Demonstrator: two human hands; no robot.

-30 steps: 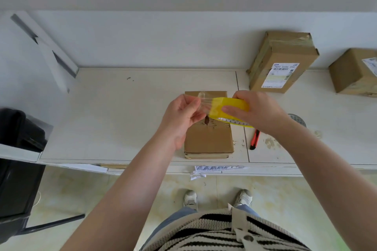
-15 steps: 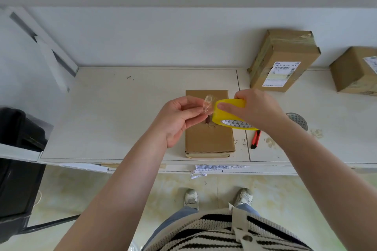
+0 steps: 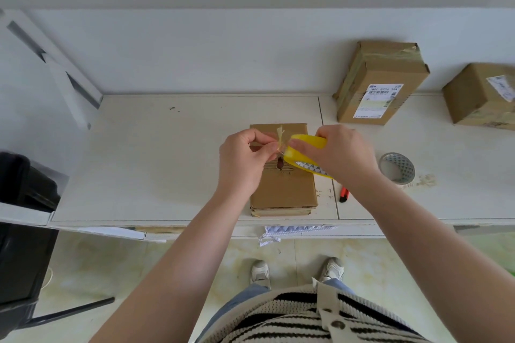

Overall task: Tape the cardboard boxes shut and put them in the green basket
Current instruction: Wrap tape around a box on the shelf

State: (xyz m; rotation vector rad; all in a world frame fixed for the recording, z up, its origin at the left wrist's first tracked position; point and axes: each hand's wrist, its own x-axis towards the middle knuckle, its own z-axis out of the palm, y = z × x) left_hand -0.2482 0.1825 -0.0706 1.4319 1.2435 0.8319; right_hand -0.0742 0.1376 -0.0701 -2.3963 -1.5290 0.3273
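The flat cardboard box (image 3: 282, 189) lay on the white table (image 3: 167, 159), right beneath both hands.

The right hand (image 3: 341, 154) gripped a yellow tape roll (image 3: 302, 152) just above the box, while the left hand (image 3: 243, 159) pinched the crumpled loose end of the tape (image 3: 281, 139) between thumb and fingers, close against the roll. A red cutter (image 3: 343, 194) and a second tape roll (image 3: 397, 167) sat on the table beyond the right wrist; two more boxes (image 3: 380, 83) stood farther off on that side.
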